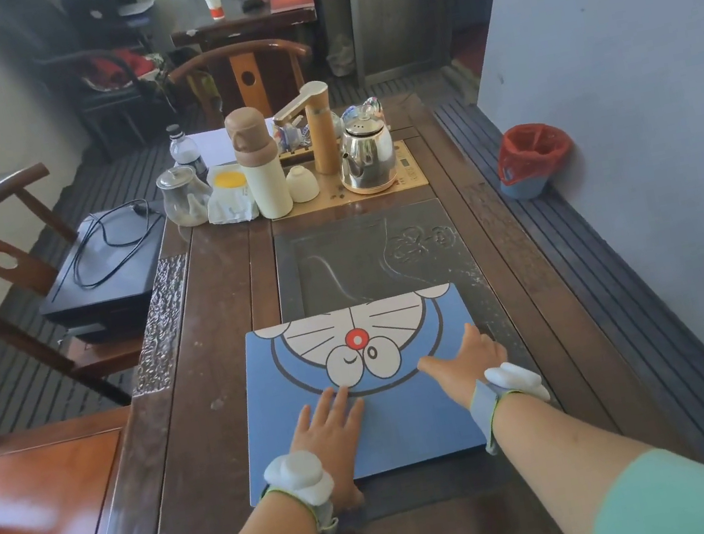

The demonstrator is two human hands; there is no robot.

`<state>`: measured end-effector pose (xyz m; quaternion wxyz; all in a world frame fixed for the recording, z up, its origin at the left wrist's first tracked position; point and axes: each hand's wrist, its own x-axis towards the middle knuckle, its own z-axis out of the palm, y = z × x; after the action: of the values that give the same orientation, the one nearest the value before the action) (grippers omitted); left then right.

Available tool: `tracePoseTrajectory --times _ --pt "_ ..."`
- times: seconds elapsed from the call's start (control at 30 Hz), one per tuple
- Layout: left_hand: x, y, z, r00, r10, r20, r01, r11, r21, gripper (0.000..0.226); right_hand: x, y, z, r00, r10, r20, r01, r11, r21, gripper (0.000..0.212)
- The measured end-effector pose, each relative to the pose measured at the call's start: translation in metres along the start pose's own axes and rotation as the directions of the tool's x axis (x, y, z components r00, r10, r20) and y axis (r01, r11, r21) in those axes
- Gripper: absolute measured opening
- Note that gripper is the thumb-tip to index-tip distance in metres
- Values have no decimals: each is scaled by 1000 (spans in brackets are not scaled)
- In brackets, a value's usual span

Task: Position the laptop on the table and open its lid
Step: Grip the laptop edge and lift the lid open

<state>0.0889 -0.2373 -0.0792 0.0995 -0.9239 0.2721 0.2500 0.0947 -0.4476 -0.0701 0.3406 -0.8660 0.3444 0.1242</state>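
Observation:
A closed laptop (309, 354) with a blue cartoon-cat cover lies flat on the dark wooden tea table (207, 339), near its front edge and partly over the table's stone tray inset. My left hand (330, 435) rests palm down on the lid's near middle, fingers spread, thumb at the front edge. My right hand (474, 356) lies on the lid's right side, fingers over the right edge and thumb pointing left across the cover. Both wrists carry white trackers on straps.
Behind the laptop stand a steel kettle (368, 155), a faucet-style water dispenser (318, 126), a cream thermos (259, 165), a white cup (302, 183), a glass pot (182, 197) and a bottle. Chairs sit left and beyond; one holds a black box (103, 282). A red-lined bin (531, 160) stands right.

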Motion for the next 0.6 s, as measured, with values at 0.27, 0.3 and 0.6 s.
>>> tracePoseTrajectory --times 0.27,0.3,0.6 --pt "4 0 -10 996 52 73 -62 988 140 108 -20 3 2 974 -227 2 226 971 -73 92" --pt "5 1 -11 995 53 87 -66 987 146 110 -23 3 3 967 -254 14 255 965 -67 90" --pt "2 -7 -36 989 96 113 -110 987 119 106 -74 -13 11 653 -757 20 756 649 -80 27"
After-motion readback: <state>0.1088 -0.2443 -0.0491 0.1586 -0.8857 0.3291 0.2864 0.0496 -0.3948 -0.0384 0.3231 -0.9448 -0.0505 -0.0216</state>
